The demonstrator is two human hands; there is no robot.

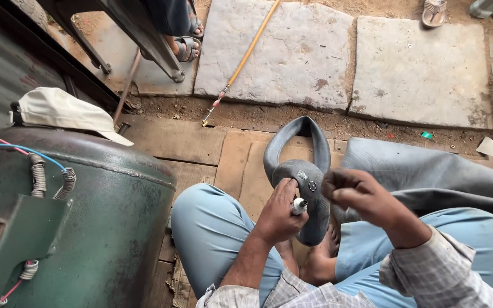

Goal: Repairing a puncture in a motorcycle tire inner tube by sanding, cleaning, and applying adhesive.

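While the person sits cross-legged on the worn wooden plank floor, the biggest thing around is the dark green rounded metal tank, so I'll place everything off that. Just to the tank's right, past the person's knee in light blue trousers, sits the black rubber inner tube, folded into a standing loop whose long axis runs away from the person, toward the grey stone slabs. A second, larger grey tube lies further right of the tank again.

On top of the tank rests a cream cloth cap. Beyond the tank, a thin yellow hose crosses the slabs.

The left hand is the closer one to the tank; its grip is clamped around a small white cylindrical piece, pressed right against the tube's near face. The right hand hovers on the tube's far side from the tank, fingers pinched together, but I can't tell if anything's in them. A small metal ring-shaped fitting sits on the tube between both hands, nearer the left.
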